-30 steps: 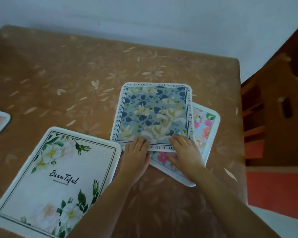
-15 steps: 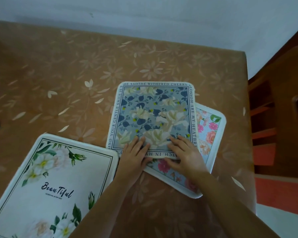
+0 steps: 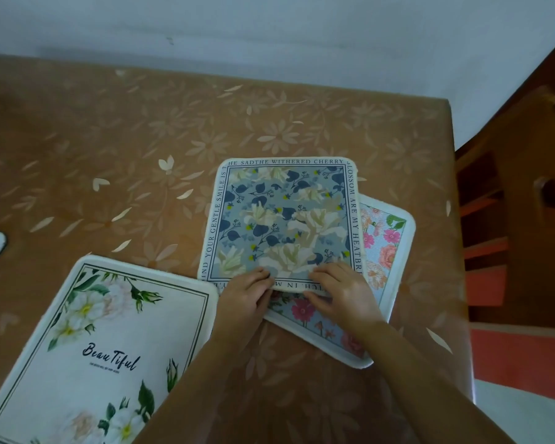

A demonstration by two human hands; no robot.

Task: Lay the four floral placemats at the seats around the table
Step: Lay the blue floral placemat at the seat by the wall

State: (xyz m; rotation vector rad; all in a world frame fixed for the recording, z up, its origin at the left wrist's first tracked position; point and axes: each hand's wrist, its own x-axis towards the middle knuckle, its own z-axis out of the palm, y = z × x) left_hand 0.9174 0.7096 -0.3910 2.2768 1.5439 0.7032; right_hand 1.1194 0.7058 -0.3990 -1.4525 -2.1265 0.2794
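Evidently thin, light and pliable, the blue floral placemat [image 3: 282, 219] bends at its near edge, lower centre, where left hand [image 3: 244, 298] and right hand [image 3: 342, 294] fingers [image 3: 326, 275] pinch it above the pink floral placemat [image 3: 382, 245].

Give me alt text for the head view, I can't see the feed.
Both hands, left hand and right hand, grip the near edge of a blue floral placemat lying partly atop a pink floral placemat on a brown tablecloth. A white "Beautiful" placemat lies left.
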